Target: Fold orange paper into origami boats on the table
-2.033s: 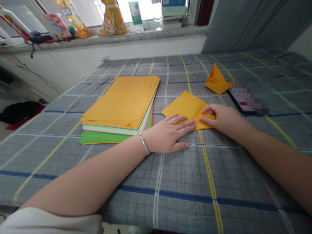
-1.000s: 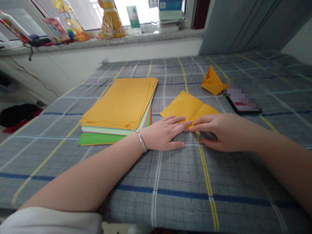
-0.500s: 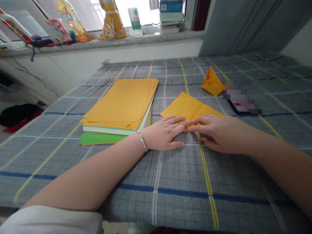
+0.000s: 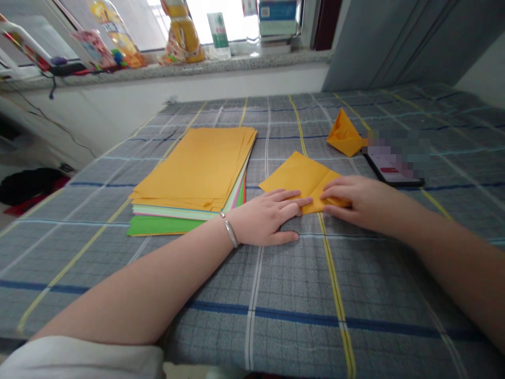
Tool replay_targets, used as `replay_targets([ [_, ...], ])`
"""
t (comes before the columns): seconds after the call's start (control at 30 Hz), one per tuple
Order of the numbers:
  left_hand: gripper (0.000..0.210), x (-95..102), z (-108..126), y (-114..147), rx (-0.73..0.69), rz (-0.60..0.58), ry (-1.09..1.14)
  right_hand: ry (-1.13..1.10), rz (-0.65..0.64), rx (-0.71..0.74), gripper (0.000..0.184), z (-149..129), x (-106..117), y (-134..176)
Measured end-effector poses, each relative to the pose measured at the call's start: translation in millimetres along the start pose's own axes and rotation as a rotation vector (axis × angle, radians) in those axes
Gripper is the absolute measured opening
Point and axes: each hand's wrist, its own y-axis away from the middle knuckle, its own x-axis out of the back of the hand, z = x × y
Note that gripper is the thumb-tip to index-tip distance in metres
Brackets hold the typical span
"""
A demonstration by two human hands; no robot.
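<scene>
A folded sheet of orange paper (image 4: 298, 173) lies on the cloth in front of me, with a crease running across it. My left hand (image 4: 272, 217), fingers stretched out, rests flat on the paper's near left edge. On the near right part of the sheet lies my right hand (image 4: 351, 200), its fingers extended over the paper and covering its right corner. Neither hand grips anything. Beyond my right hand stands a folded orange paper shape (image 4: 344, 138) with a pointed top.
Left of the folded sheet sits a stack of coloured paper (image 4: 197, 163), orange on top, green lower down. A phone (image 4: 390, 166), partly blurred, lies at the right. Bottles, a box and books line the windowsill (image 4: 236, 63) behind the checked tablecloth (image 4: 292, 273).
My right hand has slid right along the paper's near edge, away from my left hand, uncovering more of the middle. My left hand has stayed almost in place.
</scene>
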Motion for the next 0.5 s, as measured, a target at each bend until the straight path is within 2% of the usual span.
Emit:
replay_targets([
  [0.07, 0.042, 1.4, 1, -1, 0.009, -0.006, -0.002, 0.036, 0.108, -0.176, 0.029, 12, -6, -6],
  [0.13, 0.045, 1.8, 2, -1, 0.02, -0.007, -0.001, -0.014, 0.153, -0.297, 0.029, 19, -12, -11],
  [0.27, 0.052, 0.6, 3, -1, 0.043, 0.007, 0.001, -0.154, 0.16, -0.45, 0.019, 21, -18, -16],
  [0.37, 0.063, -1.3, 2, -2, 0.037, 0.009, 0.002, -0.153, 0.147, -0.419, 0.016, 20, -17, -15],
  [0.5, 0.066, -2.4, 1, -3, 0.028, -0.01, -0.006, -0.08, 0.167, -0.323, 0.024, 20, -18, -12],
])
